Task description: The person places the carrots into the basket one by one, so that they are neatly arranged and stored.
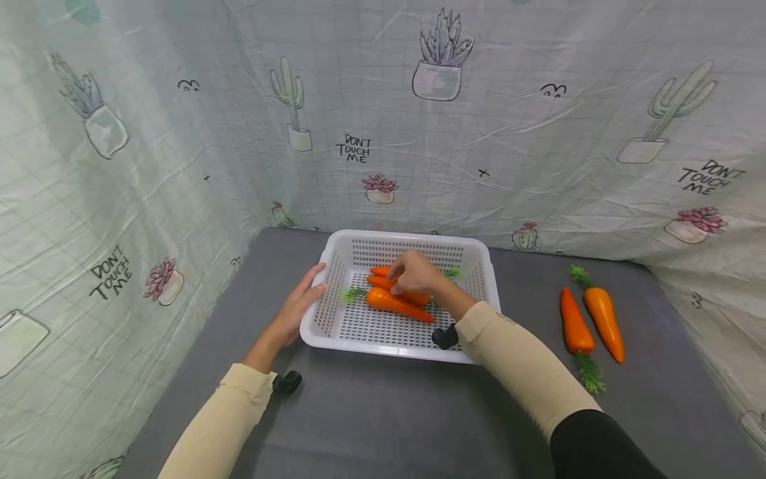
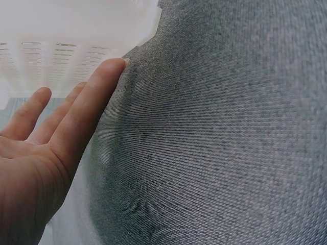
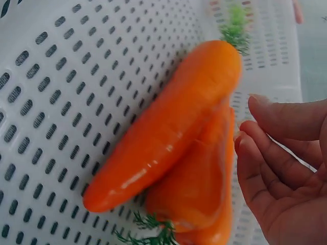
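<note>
A white perforated plastic basket [image 1: 383,348] holds a small pile of orange toy carrots with green tops. The frontmost carrot [image 1: 391,303] lies slanted, its tip to the right; in the right wrist view the same carrot [image 3: 168,122] overlaps others beneath. Just over the pile is my right hand [image 1: 417,274], thumb and fingers bent and slightly apart, with nothing visible between them [image 3: 286,158]. My left hand [image 1: 297,307] is at the basket's left side, its fingers extended against the wall. From below, the left wrist view shows those straight fingers [image 2: 87,109] beside the basket.
Two more toy carrots lie on the grey cloth to the right of the basket: one with its top toward me [image 1: 576,326], the other carrot [image 1: 604,322] with its top away. A printed curtain [image 1: 383,120] encloses the back and sides.
</note>
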The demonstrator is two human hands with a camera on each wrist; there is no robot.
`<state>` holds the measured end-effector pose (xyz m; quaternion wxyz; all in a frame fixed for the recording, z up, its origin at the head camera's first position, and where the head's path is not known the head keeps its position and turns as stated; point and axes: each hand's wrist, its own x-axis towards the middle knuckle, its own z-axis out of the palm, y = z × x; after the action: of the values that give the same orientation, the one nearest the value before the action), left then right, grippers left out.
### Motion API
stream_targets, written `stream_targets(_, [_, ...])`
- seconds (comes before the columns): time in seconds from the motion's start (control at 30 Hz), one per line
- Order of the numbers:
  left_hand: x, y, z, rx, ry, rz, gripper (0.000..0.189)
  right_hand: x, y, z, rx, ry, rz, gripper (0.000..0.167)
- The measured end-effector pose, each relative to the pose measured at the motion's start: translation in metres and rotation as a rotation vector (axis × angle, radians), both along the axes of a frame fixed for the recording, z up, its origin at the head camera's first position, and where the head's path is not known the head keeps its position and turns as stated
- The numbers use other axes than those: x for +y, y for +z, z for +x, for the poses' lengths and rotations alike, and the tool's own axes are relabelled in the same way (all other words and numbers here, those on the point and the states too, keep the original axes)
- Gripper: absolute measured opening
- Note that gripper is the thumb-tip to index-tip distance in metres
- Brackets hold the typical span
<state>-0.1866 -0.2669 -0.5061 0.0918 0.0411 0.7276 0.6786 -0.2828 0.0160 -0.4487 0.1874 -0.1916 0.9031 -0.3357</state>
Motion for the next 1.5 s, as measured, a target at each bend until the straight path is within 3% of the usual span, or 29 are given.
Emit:
stream_targets(0.27, [-0.002, -0.001, 0.001, 0.001, -0.001, -0.01, 0.061, 0.022, 0.019, -0.002, -0.03, -0.072, -0.129, 0.031])
stream_targets(0.67, [-0.003, -0.001, 0.004, 0.005, 0.003, -0.029, 0.06, 0.074, 0.04, -0.005, -0.062, -0.13, -0.2, 0.036])
stream_targets(0.97, [-0.003, -0.001, 0.008, 0.009, -0.006, -0.034, 0.06, 0.117, 0.045, -0.006, -0.063, -0.191, -0.217, 0.038])
stream_targets(1.5, [0.004, 0.002, 0.004, 0.03, -0.016, -0.032, 0.06, 0.199, 0.053, 0.001, -0.052, -0.265, -0.239, 0.044])
